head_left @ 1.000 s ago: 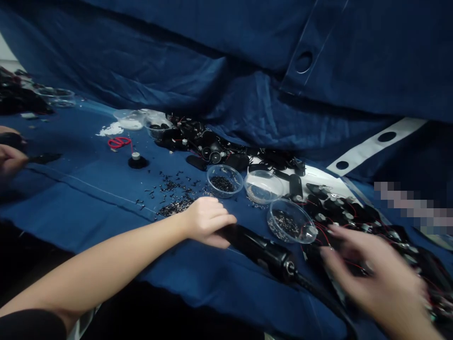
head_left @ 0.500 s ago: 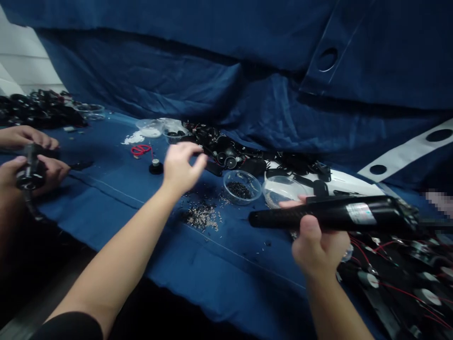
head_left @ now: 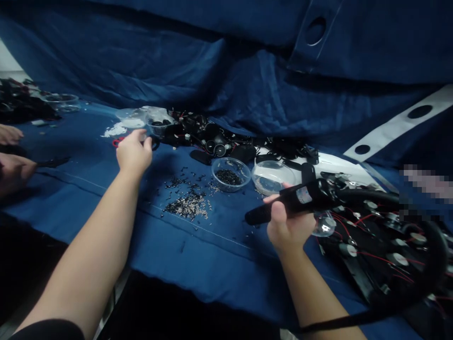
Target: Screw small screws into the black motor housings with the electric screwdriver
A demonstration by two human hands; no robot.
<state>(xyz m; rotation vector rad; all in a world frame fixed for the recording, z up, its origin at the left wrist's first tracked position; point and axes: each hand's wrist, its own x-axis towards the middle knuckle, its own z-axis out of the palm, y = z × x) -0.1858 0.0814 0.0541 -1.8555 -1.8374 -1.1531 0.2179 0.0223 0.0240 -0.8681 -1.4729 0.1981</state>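
My right hand (head_left: pixel 292 226) grips a long black tube-shaped handle (head_left: pixel 304 197) with a shiny label. A thick black curved band extends from its right end. My left hand (head_left: pixel 134 153) has its fingers curled around a small round black part (head_left: pixel 155 143) with a whitish top, mostly hidden by the fingers. Beside that hand, a red wire (head_left: pixel 118 141) pokes out on the left. Between my hands, loose small black and silver screws (head_left: pixel 191 206) lie heaped on the blue cloth.
A clear bowl of black screws (head_left: pixel 230 177) stands beside another clear bowl (head_left: pixel 272 177). Black parts (head_left: pixel 212 137) pile along the back. White bits (head_left: pixel 115 130) lie at back left. Black parts with red wires (head_left: pixel 368 255) fill the right. Another person's hands (head_left: pixel 14 172) are at far left.
My left hand has moved left and closed over the small black part beside the red wire. The black handle in my right hand has turned, bringing its curved band into view. The camera view has shifted.
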